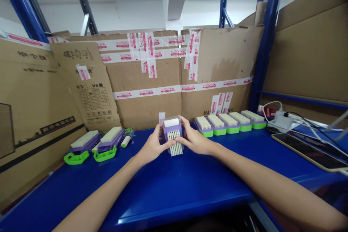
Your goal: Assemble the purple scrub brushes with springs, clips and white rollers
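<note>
Both hands hold one purple scrub brush (174, 136) with white bristles, standing on end above the blue shelf (168, 188). My left hand (153, 145) grips its left side. My right hand (194, 139) grips its right side, fingers wrapped round the top. A white roller piece sits at the brush's upper end. To the left lie two purple brushes with green handles (81, 146) (108, 143), bristles up. A small white and green roller (125, 140) lies beside them.
A row of several green-based brushes (231, 121) lines the back right. A phone (310, 150) lies flat at the right, with a white charger and cables (282, 119) behind it. Taped cardboard (174, 79) walls the back and sides, between blue rack posts (265, 43).
</note>
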